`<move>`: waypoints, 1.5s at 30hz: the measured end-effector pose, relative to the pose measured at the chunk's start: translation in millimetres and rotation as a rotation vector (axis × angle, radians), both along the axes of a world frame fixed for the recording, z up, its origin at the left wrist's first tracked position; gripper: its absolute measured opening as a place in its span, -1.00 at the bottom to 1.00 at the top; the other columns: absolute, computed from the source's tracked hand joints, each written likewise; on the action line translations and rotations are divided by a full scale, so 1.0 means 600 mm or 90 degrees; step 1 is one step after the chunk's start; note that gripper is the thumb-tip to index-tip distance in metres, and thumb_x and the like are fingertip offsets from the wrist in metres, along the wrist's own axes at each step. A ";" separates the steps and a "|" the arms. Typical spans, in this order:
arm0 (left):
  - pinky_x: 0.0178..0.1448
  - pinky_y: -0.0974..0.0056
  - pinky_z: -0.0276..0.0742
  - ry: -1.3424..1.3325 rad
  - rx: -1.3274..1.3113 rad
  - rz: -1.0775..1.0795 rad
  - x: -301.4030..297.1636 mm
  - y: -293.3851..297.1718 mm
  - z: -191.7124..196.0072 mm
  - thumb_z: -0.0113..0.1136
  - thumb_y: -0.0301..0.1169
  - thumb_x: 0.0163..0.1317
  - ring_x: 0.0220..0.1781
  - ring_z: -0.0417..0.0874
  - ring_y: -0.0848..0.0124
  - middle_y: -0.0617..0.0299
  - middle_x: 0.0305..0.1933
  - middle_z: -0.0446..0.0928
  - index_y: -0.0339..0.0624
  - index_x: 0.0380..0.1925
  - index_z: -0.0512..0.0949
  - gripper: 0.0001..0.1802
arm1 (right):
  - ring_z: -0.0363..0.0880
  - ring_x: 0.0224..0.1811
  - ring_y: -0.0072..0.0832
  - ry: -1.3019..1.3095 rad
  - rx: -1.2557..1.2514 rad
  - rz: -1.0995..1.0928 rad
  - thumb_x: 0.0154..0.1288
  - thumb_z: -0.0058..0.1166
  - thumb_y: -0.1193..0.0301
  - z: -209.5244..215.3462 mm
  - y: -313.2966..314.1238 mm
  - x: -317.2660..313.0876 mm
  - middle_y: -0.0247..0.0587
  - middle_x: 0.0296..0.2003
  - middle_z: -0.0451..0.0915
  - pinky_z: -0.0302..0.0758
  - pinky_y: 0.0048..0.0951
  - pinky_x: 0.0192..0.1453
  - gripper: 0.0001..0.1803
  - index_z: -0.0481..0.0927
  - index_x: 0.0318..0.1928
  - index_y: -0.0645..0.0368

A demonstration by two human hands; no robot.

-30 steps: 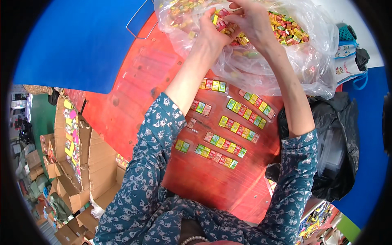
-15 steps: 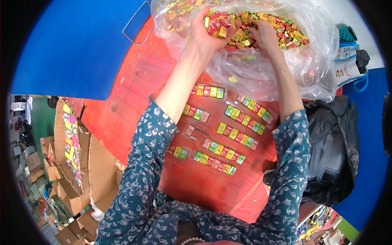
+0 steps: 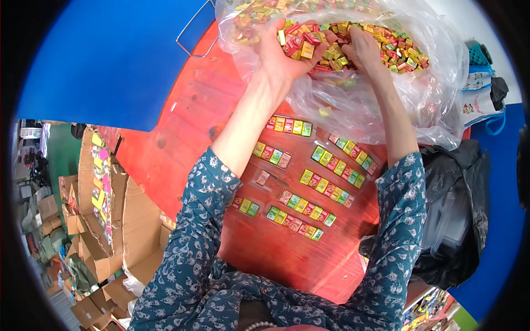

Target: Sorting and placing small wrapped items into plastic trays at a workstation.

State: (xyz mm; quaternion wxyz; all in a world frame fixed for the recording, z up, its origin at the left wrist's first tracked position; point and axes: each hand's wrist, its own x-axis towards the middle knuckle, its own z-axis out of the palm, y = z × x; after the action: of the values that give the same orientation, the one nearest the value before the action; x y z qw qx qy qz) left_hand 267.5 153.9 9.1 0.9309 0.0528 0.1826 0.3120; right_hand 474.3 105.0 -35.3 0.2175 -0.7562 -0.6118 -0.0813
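Note:
A big clear plastic bag lies at the far end of a red table, full of small coloured wrapped blocks in red, yellow and green. Both of my hands reach into its mouth. My left hand cups a heap of these blocks from the left. My right hand presses into the same heap from the right. Rows of the same little blocks lie in short lines on the table between my forearms.
A black bag sits at the table's right side, with a white printed bag beyond it. Open cardboard boxes crowd the floor at the left. A wire frame stands at the table's far left edge against a blue surface.
My hands have spread apart and sunk lower into the pile, scooping more blocks together. The view has tipped so the bag sits a little nearer.

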 end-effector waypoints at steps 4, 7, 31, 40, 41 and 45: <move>-0.03 -0.08 0.51 -0.150 -0.021 -0.070 -0.011 -0.002 -0.003 -0.32 -0.05 0.27 0.04 0.43 -0.23 -0.23 -0.02 0.43 -0.41 -0.02 0.33 -0.41 | 0.58 -0.37 -0.15 0.201 0.088 0.009 -0.02 0.15 0.42 0.007 -0.001 0.001 0.00 -0.44 0.59 0.48 -0.26 -0.25 -0.80 0.59 -0.35 0.26; 0.02 -0.16 0.47 -0.176 -0.020 -0.047 -0.010 -0.015 0.006 -0.34 -0.04 0.28 0.06 0.41 -0.26 -0.22 -0.01 0.42 -0.41 -0.02 0.30 -0.41 | 0.59 -0.46 -0.49 0.537 0.067 -0.083 0.00 0.19 0.38 0.008 0.000 0.017 -0.17 -0.48 0.64 0.48 -0.48 -0.29 -0.79 0.67 -0.31 0.17; -0.54 0.34 0.52 0.070 -0.054 0.080 -0.197 -0.170 0.048 -0.32 -0.10 0.28 -0.13 0.53 0.00 -0.24 0.04 0.40 -0.40 0.01 0.37 -0.43 | 0.26 -0.76 -0.70 0.431 -0.307 0.113 0.14 0.09 0.40 0.028 -0.002 0.028 -0.43 -0.74 0.39 0.11 -0.59 -0.71 -0.82 0.53 -0.50 0.25; -0.08 0.10 0.55 -0.028 -0.007 0.069 -0.324 -0.262 0.028 -0.35 -0.07 0.30 -0.18 0.59 0.05 -0.18 -0.12 0.53 -0.38 -0.11 0.45 -0.42 | 0.26 -0.64 -0.75 0.462 0.006 0.023 0.27 0.01 0.25 -0.005 -0.004 0.000 -0.49 -0.69 0.40 0.15 -0.62 -0.59 -0.70 0.59 -0.44 0.24; -0.09 0.09 0.55 -0.074 -0.007 0.052 -0.343 -0.271 0.023 -0.35 -0.07 0.30 -0.17 0.59 0.05 -0.18 -0.11 0.53 -0.39 -0.09 0.44 -0.42 | 0.28 -0.62 -0.74 0.518 0.036 -0.009 0.27 0.01 0.25 -0.003 -0.007 -0.012 -0.47 -0.67 0.41 0.16 -0.62 -0.57 -0.69 0.60 -0.42 0.25; -0.66 0.41 0.41 0.066 -0.078 0.115 -0.366 -0.306 0.020 -0.29 -0.08 0.27 -0.24 0.63 0.12 -0.19 0.02 0.46 -0.32 0.07 0.36 -0.42 | 0.52 -0.13 -0.19 1.062 0.314 0.015 0.23 0.02 0.57 0.005 -0.029 0.077 0.00 -0.09 0.45 0.55 -0.26 0.07 -0.67 0.35 -0.01 0.44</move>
State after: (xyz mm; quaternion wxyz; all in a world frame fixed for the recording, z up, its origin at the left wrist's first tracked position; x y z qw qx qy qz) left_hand 47.8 -29.7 20.8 0.8899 -0.0049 0.2531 0.3796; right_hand 520.6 87.9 -32.4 0.7533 -0.4936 -0.2253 0.3717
